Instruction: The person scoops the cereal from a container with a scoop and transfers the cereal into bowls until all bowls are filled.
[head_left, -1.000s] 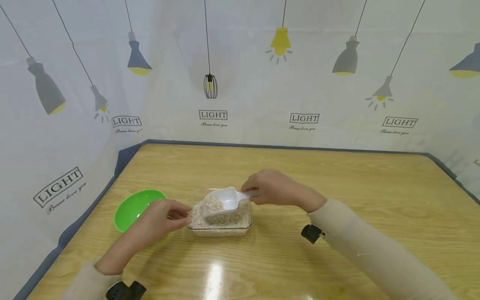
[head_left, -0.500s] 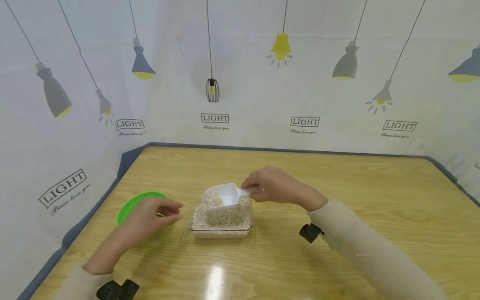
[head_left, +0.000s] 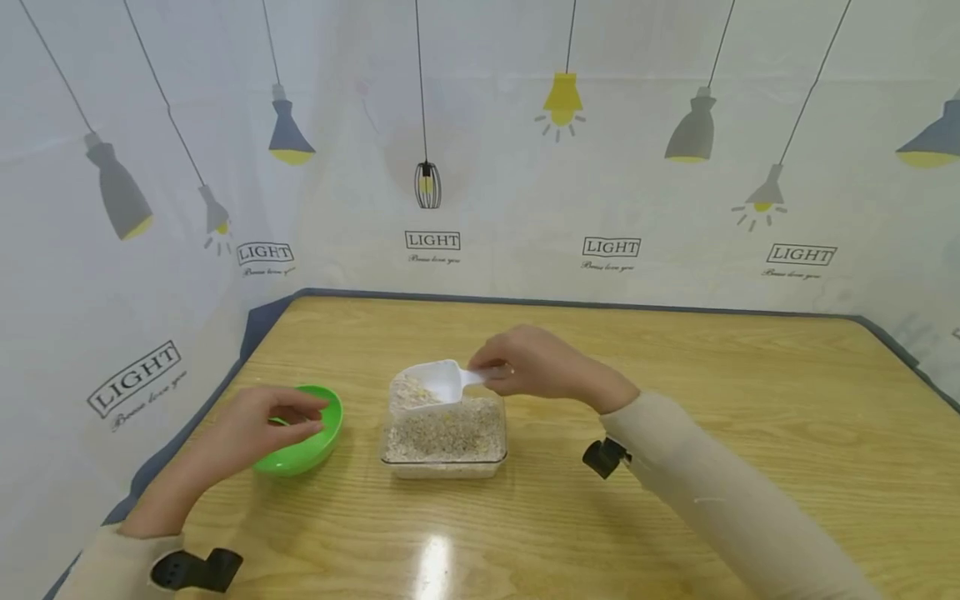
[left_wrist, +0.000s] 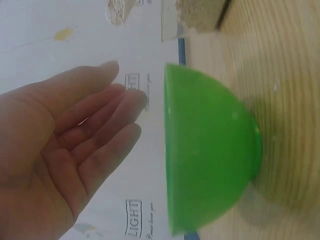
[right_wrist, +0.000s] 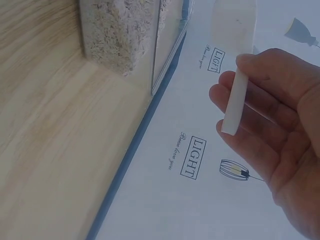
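— Handling notes, near to far?

— Left hand [head_left: 247,426]: fingers relaxed, nothing held; best kept clear of the scoop [head_left: 447,383]. Right hand [head_left: 528,364]: the scoop's handle [right_wrist: 236,107] is pinched between thumb and fingers; it should be held level and steady, as loose flakes [head_left: 450,432] could easily be spilled.

— Appearance and place?

— Green bowl [left_wrist: 215,150]: glossy, round, footed, upright; set near the table's [head_left: 675,358] left edge, left hand apart above rim level. Clear box [head_left: 444,470]: filled with pale flakes, placed right of the bowl. Scoop: white, flakes banked at its left end, held above the box's far left corner. Backdrop [head_left: 510,200]: white, lamp-printed, beyond the table's far edge.
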